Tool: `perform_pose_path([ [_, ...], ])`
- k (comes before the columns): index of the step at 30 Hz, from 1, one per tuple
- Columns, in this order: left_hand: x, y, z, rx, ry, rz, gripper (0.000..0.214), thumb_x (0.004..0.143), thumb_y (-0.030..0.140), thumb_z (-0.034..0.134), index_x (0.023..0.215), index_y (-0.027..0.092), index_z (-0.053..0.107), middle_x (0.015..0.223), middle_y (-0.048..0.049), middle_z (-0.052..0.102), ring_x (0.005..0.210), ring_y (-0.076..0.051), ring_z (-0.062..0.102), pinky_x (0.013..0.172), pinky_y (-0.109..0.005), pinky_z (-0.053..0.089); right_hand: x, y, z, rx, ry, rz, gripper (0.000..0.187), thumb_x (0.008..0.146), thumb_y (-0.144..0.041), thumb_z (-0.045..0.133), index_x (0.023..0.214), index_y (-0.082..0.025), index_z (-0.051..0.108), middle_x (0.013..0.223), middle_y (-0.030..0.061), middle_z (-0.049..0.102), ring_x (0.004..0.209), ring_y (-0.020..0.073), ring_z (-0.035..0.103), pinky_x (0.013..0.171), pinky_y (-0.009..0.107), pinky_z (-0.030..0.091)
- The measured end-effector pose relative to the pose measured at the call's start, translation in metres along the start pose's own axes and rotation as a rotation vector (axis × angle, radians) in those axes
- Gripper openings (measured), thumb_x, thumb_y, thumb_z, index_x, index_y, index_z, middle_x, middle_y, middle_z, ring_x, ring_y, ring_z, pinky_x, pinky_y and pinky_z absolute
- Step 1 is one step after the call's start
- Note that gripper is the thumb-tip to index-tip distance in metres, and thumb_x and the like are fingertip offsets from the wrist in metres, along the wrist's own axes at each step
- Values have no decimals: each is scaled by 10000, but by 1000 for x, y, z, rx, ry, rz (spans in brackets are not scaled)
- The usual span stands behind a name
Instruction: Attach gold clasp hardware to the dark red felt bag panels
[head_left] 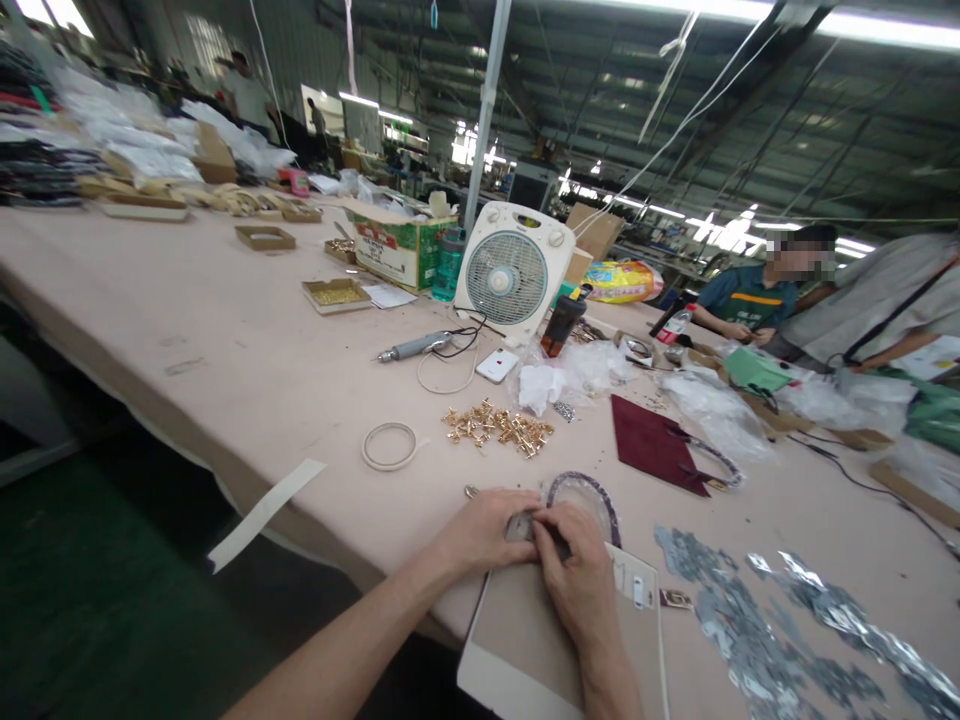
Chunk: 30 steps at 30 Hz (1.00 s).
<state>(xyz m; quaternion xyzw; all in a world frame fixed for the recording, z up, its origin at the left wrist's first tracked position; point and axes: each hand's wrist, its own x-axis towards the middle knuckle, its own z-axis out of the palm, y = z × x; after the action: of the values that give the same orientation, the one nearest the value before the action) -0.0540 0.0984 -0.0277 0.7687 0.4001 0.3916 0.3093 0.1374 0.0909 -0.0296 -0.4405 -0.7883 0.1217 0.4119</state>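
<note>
A beige bag panel (pixel 525 620) lies at the table's front edge, with a dark handle (pixel 611 515) in clear plastic wrap arching beyond its far edge. My left hand (pixel 499 528) grips the panel's far edge, fingers bent over it. Beside it, my right hand (pixel 576 565) rests over the panel, thumb and fingertips pinched together close to the left fingers. Whatever sits in that pinch is too small and covered to make out. Near the panel's right side is a small metal-framed tab (pixel 675 598). Gold-coloured metal fittings (pixel 499 428) lie in a heap beyond my hands.
Flat silvery metal pieces (pixel 739 620) spread at the right. A maroon bag piece (pixel 651 445), tape roll (pixel 389 446), phone (pixel 496 365), corded screwdriver (pixel 412 347) and fan (pixel 510 270) stand or lie farther back. A tape strip (pixel 266 510) hangs over the left edge. Two people are at right.
</note>
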Motion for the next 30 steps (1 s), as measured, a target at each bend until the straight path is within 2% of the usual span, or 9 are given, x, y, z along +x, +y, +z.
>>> perform_pose_path([
  [10, -1, 0, 0, -11, 10, -2, 536, 769, 311, 849, 1275, 212, 701, 1364, -90, 721, 1275, -254, 669, 1138, -369, 487, -2, 0, -2, 12, -33, -17, 169, 995, -229, 569, 1050, -255, 727, 1087, 79, 744, 1086, 274, 661, 1003, 489, 518],
  [17, -1, 1, -2, -44, -4, -16, 510, 790, 293, 847, 1275, 246, 695, 1344, -58, 731, 1260, -252, 671, 1136, -369, 481, -2, -1, -1, -11, 10, -20, 171, 962, -218, 595, 1076, -257, 717, 1092, 75, 747, 1090, 281, 661, 1007, 502, 518],
  [23, -3, 1, -1, -49, 19, -48, 512, 772, 259, 837, 1261, 258, 685, 1290, -35, 752, 1213, -247, 688, 1091, -345, 502, -1, -2, 0, -54, 10, -33, 176, 930, -181, 578, 972, -252, 733, 1027, 81, 725, 1042, 284, 652, 960, 495, 532],
  [27, -2, 6, -2, -41, 9, -18, 466, 793, 240, 777, 1250, 242, 684, 1257, -37, 761, 1151, -229, 707, 1052, -325, 518, 0, -5, 0, -70, 13, -21, 153, 913, -180, 600, 925, -248, 736, 1006, 82, 716, 1037, 284, 648, 958, 490, 532],
  [30, -1, 8, -5, -21, 9, 7, 510, 766, 244, 779, 1265, 232, 674, 1260, -50, 757, 1149, -234, 704, 1048, -333, 523, -2, -6, 0, -38, 30, -9, 164, 922, -201, 614, 1010, -247, 744, 1056, 87, 715, 1065, 287, 643, 975, 494, 522],
])
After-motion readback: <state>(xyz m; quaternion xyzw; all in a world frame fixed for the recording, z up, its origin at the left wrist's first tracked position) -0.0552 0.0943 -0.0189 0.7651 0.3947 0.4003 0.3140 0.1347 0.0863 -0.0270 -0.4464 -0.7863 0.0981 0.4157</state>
